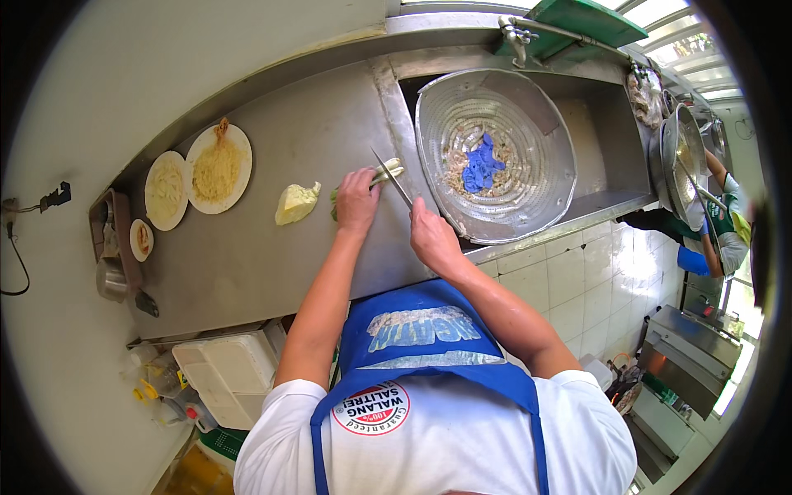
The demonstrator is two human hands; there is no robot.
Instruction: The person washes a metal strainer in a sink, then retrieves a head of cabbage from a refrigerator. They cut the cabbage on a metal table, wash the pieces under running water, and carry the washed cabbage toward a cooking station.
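My left hand (357,203) presses a leafy green vegetable (388,171) against the steel worktop (272,266). Its pale stalk ends stick out toward the sink, and some green leaf shows on the other side; my fingers hide the middle. In my right hand (435,238) is a kitchen knife (391,176), gripped by the handle, its blade slanting across the pale stalks. Whether the blade has cut into them I cannot tell. A wedge of cabbage (297,203) lies on the steel to the left of my left hand, apart from it.
A large dented metal strainer basin (560,179) sits over the sink (609,142), holding food scraps and a blue glove (482,164). Plates of food (246,151) stand at the far left beside a brown tray (127,238). Another person (721,210) handles pans at the right.
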